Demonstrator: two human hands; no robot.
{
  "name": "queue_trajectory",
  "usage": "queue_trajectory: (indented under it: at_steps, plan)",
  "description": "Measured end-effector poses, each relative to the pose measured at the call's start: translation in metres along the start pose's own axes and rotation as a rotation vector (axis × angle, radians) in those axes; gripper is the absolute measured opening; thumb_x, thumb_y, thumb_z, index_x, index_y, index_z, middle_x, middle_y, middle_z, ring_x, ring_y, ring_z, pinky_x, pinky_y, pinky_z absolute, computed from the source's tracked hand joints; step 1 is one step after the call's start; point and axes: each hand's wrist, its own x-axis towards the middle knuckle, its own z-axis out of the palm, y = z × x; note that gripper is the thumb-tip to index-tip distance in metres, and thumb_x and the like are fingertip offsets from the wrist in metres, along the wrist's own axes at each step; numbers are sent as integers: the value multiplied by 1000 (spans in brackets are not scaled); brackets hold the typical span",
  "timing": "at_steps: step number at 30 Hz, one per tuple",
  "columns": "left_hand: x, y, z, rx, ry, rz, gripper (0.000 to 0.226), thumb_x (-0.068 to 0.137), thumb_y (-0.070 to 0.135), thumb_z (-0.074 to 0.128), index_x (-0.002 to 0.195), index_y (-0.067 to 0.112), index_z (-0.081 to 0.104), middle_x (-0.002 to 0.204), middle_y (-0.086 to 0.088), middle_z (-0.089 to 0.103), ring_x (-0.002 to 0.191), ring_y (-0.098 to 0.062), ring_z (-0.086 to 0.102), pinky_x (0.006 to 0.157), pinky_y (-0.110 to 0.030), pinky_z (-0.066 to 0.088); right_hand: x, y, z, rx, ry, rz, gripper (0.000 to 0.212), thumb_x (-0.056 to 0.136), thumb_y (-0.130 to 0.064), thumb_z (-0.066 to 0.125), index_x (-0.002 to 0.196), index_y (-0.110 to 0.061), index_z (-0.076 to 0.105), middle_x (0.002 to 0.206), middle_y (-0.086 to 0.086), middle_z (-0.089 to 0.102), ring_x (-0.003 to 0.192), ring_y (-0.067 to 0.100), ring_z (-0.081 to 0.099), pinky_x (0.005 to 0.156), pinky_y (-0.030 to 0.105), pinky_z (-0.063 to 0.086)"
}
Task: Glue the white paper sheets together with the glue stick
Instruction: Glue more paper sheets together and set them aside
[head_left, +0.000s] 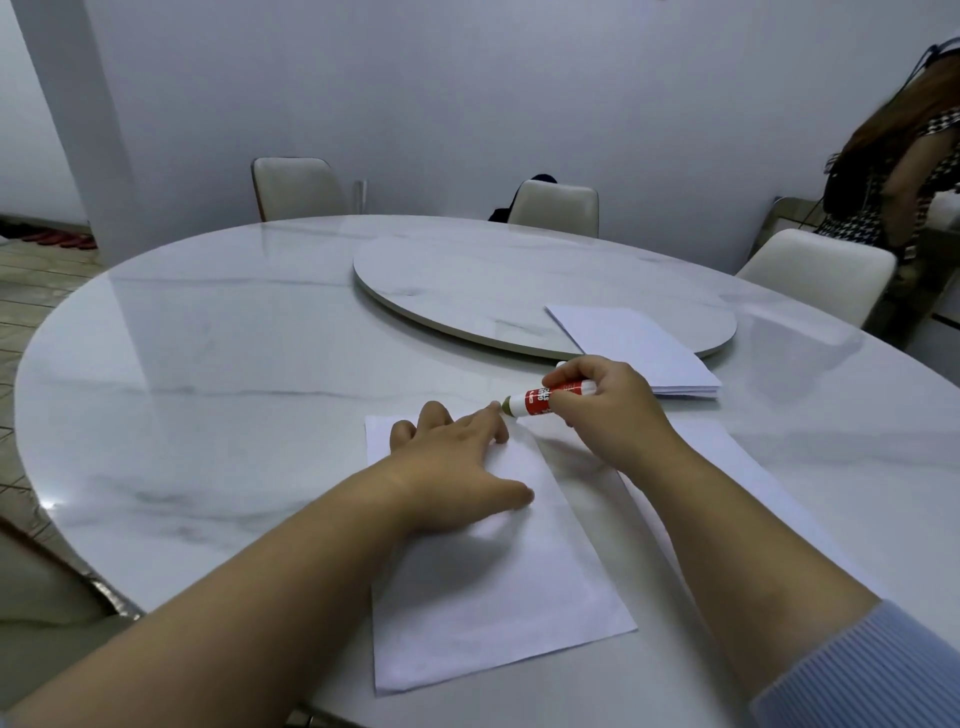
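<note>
While the left hand (457, 457) lies flat, fingers open, on the white sheet (493, 597) at lower centre, the right hand (608, 410) grips the glue stick (545, 400) at its far edge; the tip could snag and crease the paper.

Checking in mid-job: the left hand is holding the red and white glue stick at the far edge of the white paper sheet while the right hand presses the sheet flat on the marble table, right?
Not quite: the hands are swapped. In the head view, the right hand holds the red and white glue stick at the far edge of the white paper sheet, while the left hand presses the sheet flat on the white marble table.
</note>
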Motion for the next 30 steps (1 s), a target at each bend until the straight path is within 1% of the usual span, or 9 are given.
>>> queue_trajectory:
  at_steps: [4,6,8,11,14,18,25,27,30]
  plan:
    - [2,-2,1,-47,18,-22,61,64,65,46,121,47,35,115,4,34,103,-23,22,85,-32,19,5,-1,-1,-84,-21,-47,13,76,-17,63,77,-29,65,76,-12,60,67,3,53,54,14,36]
    - [2,-4,5,42,49,54,67,64,63,42,127,44,31,128,6,38,112,-22,23,86,-32,17,8,-6,-3,-135,-54,-79,12,75,-16,62,78,-27,65,73,-11,59,62,0,53,49,8,35]
    - [2,-4,8,116,82,143,71,66,58,39,134,39,27,142,14,36,118,-16,20,86,-30,12,14,-13,-4,-227,-113,-109,10,75,-17,62,80,-26,66,74,-12,58,61,0,53,49,10,35]
    - [3,-5,9,144,97,162,77,67,55,37,140,37,22,150,17,27,120,-12,17,85,-29,9,26,-31,-7,-395,-235,-135,10,76,-17,63,82,-24,66,81,-12,56,69,5,53,54,18,38]
    - [4,-6,10,152,104,166,78,68,57,36,142,37,19,151,17,26,122,-13,17,88,-29,9,37,-52,-4,-589,-345,-157,11,78,-15,61,85,-22,67,83,-11,55,73,9,54,55,22,42]
    - [5,-9,11,141,109,162,79,68,59,36,141,40,16,144,12,36,122,-15,19,92,-31,11,44,-71,5,-784,-420,-184,14,79,-15,58,88,-17,67,94,0,63,82,19,61,63,28,49]
    - [4,-10,13,168,133,193,77,68,58,35,141,41,16,149,13,31,122,-9,16,89,-30,2,52,-77,21,-944,-466,-157,26,78,-21,58,100,-10,67,105,7,68,94,24,65,69,31,49]
    - [4,-10,13,174,137,201,76,69,58,34,141,41,16,150,13,31,121,-8,17,88,-30,2,53,-73,24,-951,-458,-150,27,79,-21,58,102,-10,66,106,7,68,90,23,63,69,31,48]
    - [3,-10,13,178,136,197,76,70,58,34,141,39,18,150,13,30,122,-9,16,93,-33,3,51,-66,20,-941,-449,-151,27,79,-28,68,100,-11,69,102,5,69,92,21,64,78,33,54]
